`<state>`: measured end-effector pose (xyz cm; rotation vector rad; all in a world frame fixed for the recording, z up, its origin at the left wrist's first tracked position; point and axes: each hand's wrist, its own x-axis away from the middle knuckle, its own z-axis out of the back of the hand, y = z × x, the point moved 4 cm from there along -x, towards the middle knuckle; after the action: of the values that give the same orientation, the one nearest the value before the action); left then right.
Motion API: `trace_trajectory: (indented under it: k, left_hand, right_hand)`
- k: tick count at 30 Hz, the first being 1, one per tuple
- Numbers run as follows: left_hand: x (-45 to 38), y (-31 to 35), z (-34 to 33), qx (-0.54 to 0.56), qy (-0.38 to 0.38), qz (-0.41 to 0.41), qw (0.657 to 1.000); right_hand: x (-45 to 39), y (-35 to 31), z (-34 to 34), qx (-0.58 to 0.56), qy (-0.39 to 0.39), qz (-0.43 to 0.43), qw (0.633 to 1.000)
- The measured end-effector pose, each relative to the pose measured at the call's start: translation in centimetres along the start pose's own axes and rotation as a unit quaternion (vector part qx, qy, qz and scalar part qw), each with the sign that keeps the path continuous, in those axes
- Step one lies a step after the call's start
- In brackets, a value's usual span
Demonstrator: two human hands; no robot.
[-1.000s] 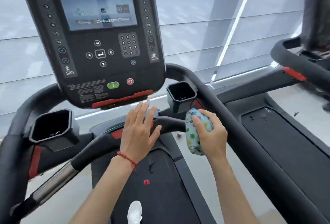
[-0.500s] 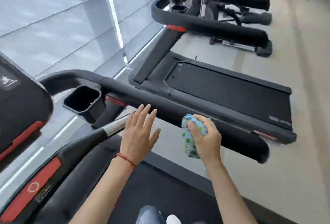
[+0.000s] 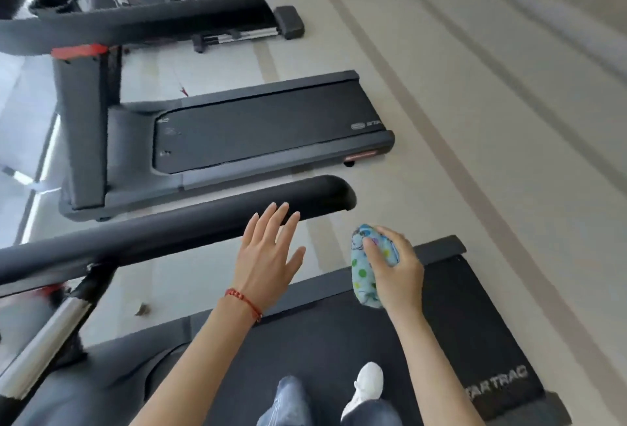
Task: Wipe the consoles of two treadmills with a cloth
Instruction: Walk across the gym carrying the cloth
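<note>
Right hand (image 3: 395,267) grips the balled-up dotted cloth (image 3: 364,276), fingers curled round it. Left hand (image 3: 268,256) flat, fingers spread, holding nothing, hovering by the black handrail (image 3: 169,232). Hands apart. Second treadmill (image 3: 258,133) sits beyond the rail, past both hands; no console in view.

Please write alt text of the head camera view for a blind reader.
The right hand grips a balled, dotted cloth above a treadmill belt; the left hand is spread open near a black handrail. Another treadmill stands beyond.
</note>
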<state>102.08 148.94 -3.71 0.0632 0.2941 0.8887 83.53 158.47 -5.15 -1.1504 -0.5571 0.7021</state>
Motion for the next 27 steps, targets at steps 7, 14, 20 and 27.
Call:
trace_trajectory:
  k: [7,14,20,27]
  left_hand:
    - [-6.1,12.2,-4.8,0.023,-0.047,-0.133,0.990]
    - [-11.2,25.8,-9.1,0.058,-0.048,-0.231,0.970]
    - [-15.1,35.3,-11.7,0.079,-0.061,-0.290,0.952]
    - [-21.5,42.6,-14.7,0.079,-0.063,-0.339,0.935]
  right_hand:
    - [-1.9,5.3,11.8,-0.013,0.128,-0.059,0.990]
    - [-4.0,10.2,24.1,-0.012,0.225,-0.101,0.969]
    - [-5.8,13.2,32.4,-0.013,0.298,-0.140,0.944]
    - [-10.5,15.0,38.3,-0.024,0.356,-0.153,0.922]
